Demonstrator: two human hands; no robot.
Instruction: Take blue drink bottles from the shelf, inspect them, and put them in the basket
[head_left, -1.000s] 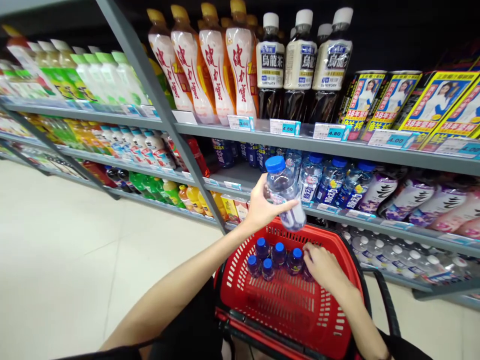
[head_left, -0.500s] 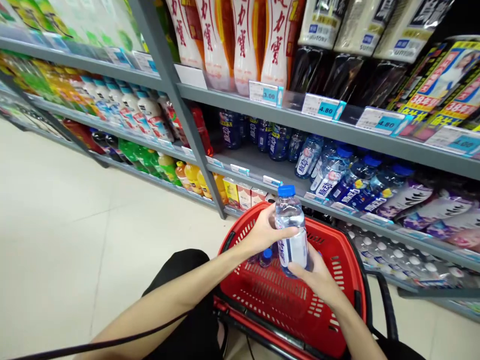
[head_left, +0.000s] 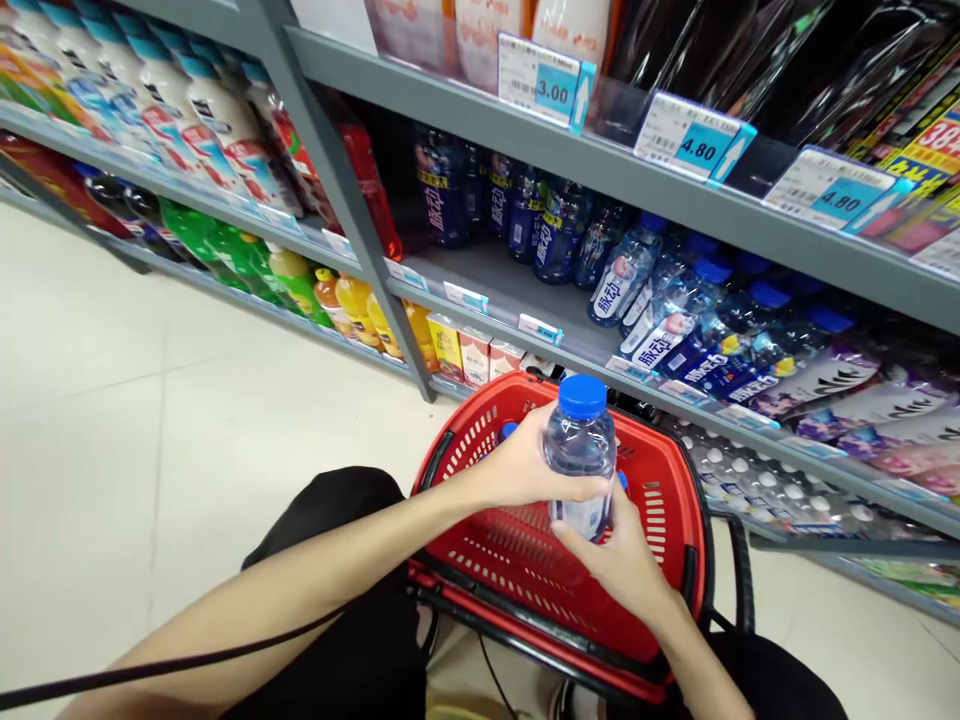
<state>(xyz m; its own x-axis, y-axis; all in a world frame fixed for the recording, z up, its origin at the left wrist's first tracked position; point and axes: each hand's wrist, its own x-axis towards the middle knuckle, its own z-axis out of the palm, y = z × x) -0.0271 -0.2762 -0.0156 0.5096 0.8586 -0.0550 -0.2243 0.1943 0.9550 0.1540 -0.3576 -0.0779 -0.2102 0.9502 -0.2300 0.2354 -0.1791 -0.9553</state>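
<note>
Over the red basket (head_left: 540,590), left fingers (head_left: 585,488) and right fingers (head_left: 576,541) clasp 1 bottle (head_left: 580,450), partly hiding blue caps (head_left: 622,481).

Shelf (head_left: 510,300), grey, one: dark-blue bottles (head_left: 556,235) are standing toward the left; blue-capped clear bottles (head_left: 667,315) are leaning beside them; purple-and-white bottles (head_left: 870,398) are leaning farther right; price tags (head_left: 540,329) are lining the front edge.
</note>
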